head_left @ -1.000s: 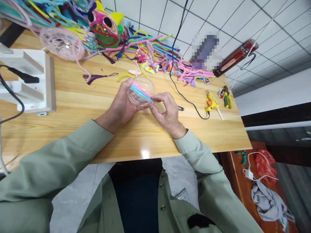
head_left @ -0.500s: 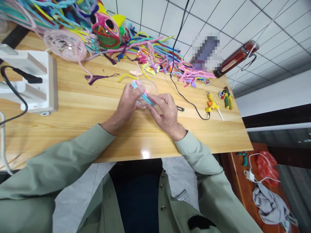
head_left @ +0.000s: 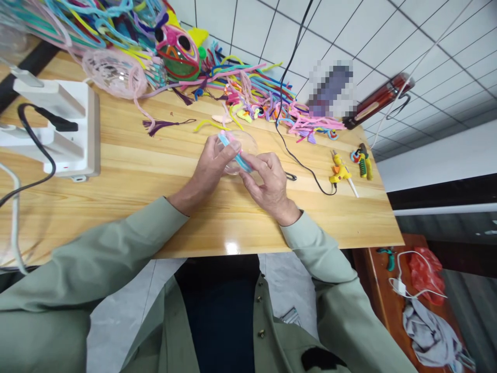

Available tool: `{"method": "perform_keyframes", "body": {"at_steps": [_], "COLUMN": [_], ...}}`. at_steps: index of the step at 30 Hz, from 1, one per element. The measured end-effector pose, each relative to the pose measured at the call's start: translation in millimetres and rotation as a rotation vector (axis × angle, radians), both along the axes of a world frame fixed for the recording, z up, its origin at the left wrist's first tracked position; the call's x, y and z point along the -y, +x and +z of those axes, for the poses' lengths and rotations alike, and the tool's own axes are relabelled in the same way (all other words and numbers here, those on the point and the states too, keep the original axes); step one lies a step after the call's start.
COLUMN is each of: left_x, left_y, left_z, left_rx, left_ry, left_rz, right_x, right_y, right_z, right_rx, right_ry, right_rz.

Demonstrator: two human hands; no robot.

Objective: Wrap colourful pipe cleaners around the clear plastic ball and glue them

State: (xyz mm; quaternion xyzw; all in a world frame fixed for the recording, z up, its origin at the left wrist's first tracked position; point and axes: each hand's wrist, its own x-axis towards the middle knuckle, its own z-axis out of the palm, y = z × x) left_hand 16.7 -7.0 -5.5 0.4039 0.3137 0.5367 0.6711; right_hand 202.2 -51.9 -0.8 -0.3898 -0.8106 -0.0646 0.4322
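Note:
My left hand (head_left: 208, 172) is closed around the left side of a clear, round plastic piece (head_left: 248, 141). A strip of light blue pipe cleaners (head_left: 244, 162) with some pink lies across it, and my left thumb presses on the strip. From the right, my right hand (head_left: 269, 182) pinches the lower end of the strip between thumb and fingers. Whether the strip is fixed to the plastic I cannot tell. Just beyond my hands, yellow pipe cleaners (head_left: 212, 124) lie on the table. A small black metal tool (head_left: 291, 176) is partly hidden behind my right hand.
Heaped pipe cleaners (head_left: 256, 83) line the wall, beside a decorated clear ball (head_left: 179, 54). To the right are a yellow glue gun (head_left: 340, 168), pliers (head_left: 365, 163) and a dark red flask (head_left: 378, 101). A white power strip (head_left: 87, 140) stands left. A black cord (head_left: 306, 165) crosses the table.
The view has shifted slightly, so most things on the table appear a little further right. Both hands keep their hold, with the left thumb lying a bit further along the strip.

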Motion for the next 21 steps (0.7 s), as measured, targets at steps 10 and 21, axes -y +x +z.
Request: {"method": "perform_keyframes", "body": {"at_steps": [10, 21], "left_x": [-2.7, 1.4], "left_y": [1.3, -2.0], "left_z": [-5.6, 0.2], "left_rx": [-0.096, -0.111], "left_ry": [0.174, 0.219], "left_rz": [0.041, 0.047], "right_x": [-0.4, -0.3], "right_y": [6.5, 7.5], "right_z": [-2.6, -1.1], "right_rx": [-0.033, -0.028], "right_ry": [-0.079, -0.003], "right_rz": [0.02, 0.043]}}
